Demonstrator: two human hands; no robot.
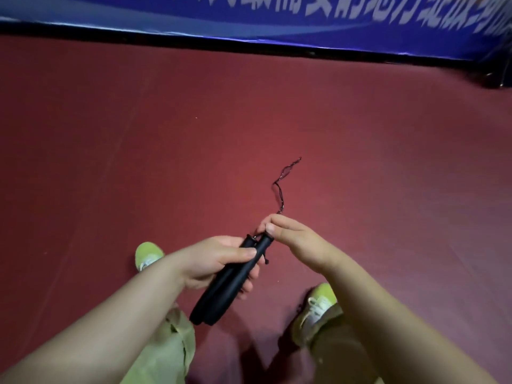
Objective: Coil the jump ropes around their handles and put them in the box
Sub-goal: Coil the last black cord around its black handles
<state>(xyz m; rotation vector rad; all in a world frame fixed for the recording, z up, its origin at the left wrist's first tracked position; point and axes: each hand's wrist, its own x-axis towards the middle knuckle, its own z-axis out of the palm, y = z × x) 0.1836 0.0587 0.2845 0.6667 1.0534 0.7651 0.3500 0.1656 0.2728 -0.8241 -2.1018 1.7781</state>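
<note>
Two black jump-rope handles (221, 286) lie side by side in my left hand (219, 261), whose fingers and thumb wrap around their upper half. Their lower ends stick out below the palm. My right hand (293, 239) pinches the thin dark rope (281, 187) just above the handle tops. From the pinch the rope runs up and away, trailing in a wavy line over the red floor. A short cord end with a knot hangs beside the handles. No box is in view.
The red floor (138, 162) spreads all around. A blue banner with white characters (277, 12) runs along the far edge above a black strip. My two feet in yellow-green shoes (148, 254) stand just below the hands.
</note>
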